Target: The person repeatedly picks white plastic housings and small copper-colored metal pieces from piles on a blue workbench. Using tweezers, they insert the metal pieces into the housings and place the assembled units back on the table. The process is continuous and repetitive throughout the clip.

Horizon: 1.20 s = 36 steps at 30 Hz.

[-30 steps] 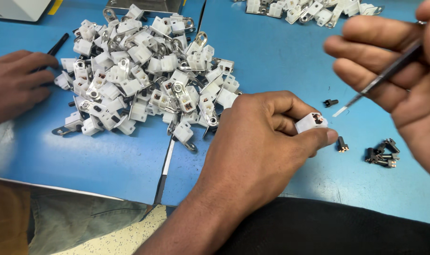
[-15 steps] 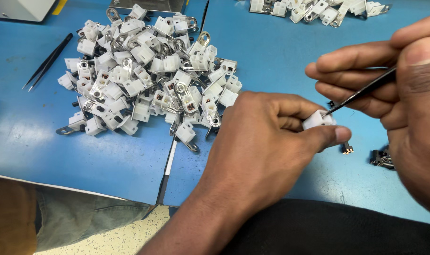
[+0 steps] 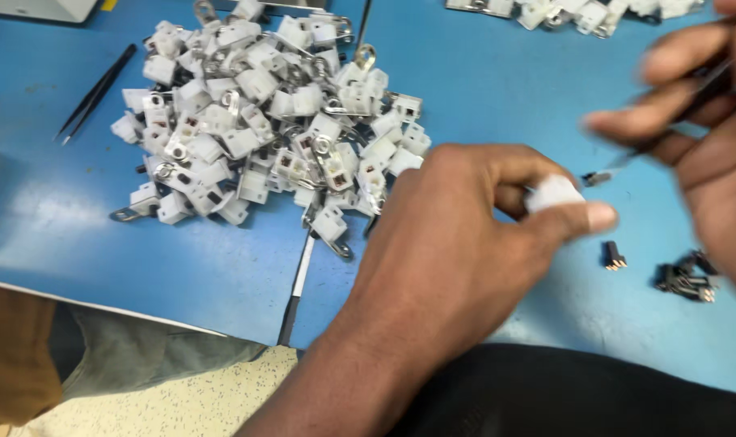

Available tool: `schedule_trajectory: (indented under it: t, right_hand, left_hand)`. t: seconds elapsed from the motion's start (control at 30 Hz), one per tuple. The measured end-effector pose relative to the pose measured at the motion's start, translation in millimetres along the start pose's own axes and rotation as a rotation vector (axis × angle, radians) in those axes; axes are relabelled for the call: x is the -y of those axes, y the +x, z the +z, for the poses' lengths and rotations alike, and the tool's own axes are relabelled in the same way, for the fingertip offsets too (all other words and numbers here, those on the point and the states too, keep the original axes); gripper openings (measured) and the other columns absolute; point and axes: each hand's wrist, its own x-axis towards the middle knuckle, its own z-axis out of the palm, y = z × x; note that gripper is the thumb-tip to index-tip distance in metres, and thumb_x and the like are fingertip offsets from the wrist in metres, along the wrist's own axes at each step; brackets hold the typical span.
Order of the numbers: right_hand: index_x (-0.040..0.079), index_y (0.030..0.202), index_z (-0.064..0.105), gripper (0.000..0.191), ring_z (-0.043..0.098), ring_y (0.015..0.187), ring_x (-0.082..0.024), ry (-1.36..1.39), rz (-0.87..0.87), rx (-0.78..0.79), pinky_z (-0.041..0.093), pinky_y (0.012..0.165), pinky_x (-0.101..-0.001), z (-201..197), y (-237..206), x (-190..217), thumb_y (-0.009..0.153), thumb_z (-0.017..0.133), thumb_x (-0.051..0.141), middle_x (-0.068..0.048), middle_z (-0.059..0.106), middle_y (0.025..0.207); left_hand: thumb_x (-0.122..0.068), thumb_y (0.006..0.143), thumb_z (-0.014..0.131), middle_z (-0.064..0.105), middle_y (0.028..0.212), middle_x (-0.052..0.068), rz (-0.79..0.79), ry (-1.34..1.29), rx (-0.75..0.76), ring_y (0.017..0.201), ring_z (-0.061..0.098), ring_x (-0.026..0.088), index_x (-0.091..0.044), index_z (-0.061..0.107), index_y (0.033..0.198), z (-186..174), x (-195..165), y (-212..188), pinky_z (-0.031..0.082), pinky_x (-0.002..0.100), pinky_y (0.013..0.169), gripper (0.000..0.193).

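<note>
My left hand (image 3: 465, 235) pinches a small white plastic connector (image 3: 552, 193) between thumb and fingers, just above the blue table (image 3: 481, 89). My right hand (image 3: 700, 129) is blurred at the right and holds thin black tweezers (image 3: 627, 166), whose tip sits a little right of the connector, apart from it. A small black pin (image 3: 614, 256) lies on the table under the tweezers. A few more black pins (image 3: 687, 279) lie at the far right. A big heap of white connectors with metal clips (image 3: 263, 121) lies left of my left hand.
Another pair of black tweezers (image 3: 97, 91) rests at the far left of the table. More white connectors (image 3: 578, 12) lie along the top edge. A thin black and white rod (image 3: 299, 283) runs toward the table's near edge. Speckled floor shows below.
Another person's hand at the left edge has gone, leaving the tweezers on the table. My right hand brought the tweezers to the connector, then drew them back slightly to the right.
</note>
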Motion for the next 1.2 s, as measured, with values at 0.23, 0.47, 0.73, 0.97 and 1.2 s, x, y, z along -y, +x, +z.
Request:
schedule_trajectory:
  t: [0.23, 0.47, 0.73, 0.97, 1.2]
  right_hand:
    - [0.008, 0.113, 0.064, 0.017, 0.067, 0.083, -0.011, -0.567, 0.202, -0.214, 0.050, 0.060, -0.0364, -39, 95, -107, 0.103, 0.066, 0.022, -0.004, 0.068, 0.099]
    - [0.003, 0.112, 0.067, 0.026, 0.065, 0.071, -0.019, -0.810, 0.040, -0.240, 0.051, 0.057, -0.0345, -26, 110, -123, 0.106, 0.080, 0.024, -0.011, 0.069, 0.090]
    - [0.004, 0.105, 0.065, 0.026, 0.031, 0.037, -0.007, -0.245, 0.630, -0.095, 0.027, 0.032, -0.0276, -29, 19, -37, 0.100, 0.066, 0.030, -0.007, 0.059, 0.073]
    - [0.000, 0.110, 0.074, 0.039, 0.038, 0.036, -0.015, -0.150, 0.800, 0.042, 0.033, 0.032, -0.0344, -29, -57, -17, 0.096, 0.068, 0.036, -0.019, 0.057, 0.062]
    - [0.028, 0.119, 0.078, 0.034, 0.070, 0.077, -0.009, -1.312, 0.705, 0.366, 0.060, 0.071, -0.0246, -18, -58, -18, 0.086, 0.078, 0.037, 0.009, 0.071, 0.090]
  left_hand:
    - [-0.043, 0.085, 0.081, 0.071, 0.073, 0.006, -0.151, 0.461, -0.327, 0.060, 0.066, 0.014, -0.010, 0.073, 0.104, -48, 13, 21, 0.054, 0.035, 0.054, 0.039]
    - [-0.033, 0.086, 0.082, 0.063, 0.104, 0.010, 0.213, 0.584, -0.596, 0.085, 0.068, 0.019, -0.012, 0.073, 0.112, -48, 29, 32, 0.057, 0.037, 0.070, 0.035]
    - [-0.023, 0.086, 0.077, 0.063, 0.121, 0.014, 0.519, 0.202, -0.269, 0.091, 0.072, 0.022, -0.007, 0.061, 0.135, -2, 19, 23, 0.057, 0.037, 0.077, 0.054]
    - [-0.033, 0.083, 0.080, 0.079, 0.085, 0.005, 0.208, -0.022, 0.111, 0.071, 0.077, 0.015, -0.013, 0.081, 0.104, 6, 12, 7, 0.060, 0.032, 0.066, 0.029]
    - [-0.043, 0.080, 0.083, 0.083, 0.078, 0.002, 0.099, -0.076, 0.106, 0.064, 0.074, 0.011, -0.014, 0.085, 0.101, 4, 21, -7, 0.059, 0.030, 0.059, 0.036]
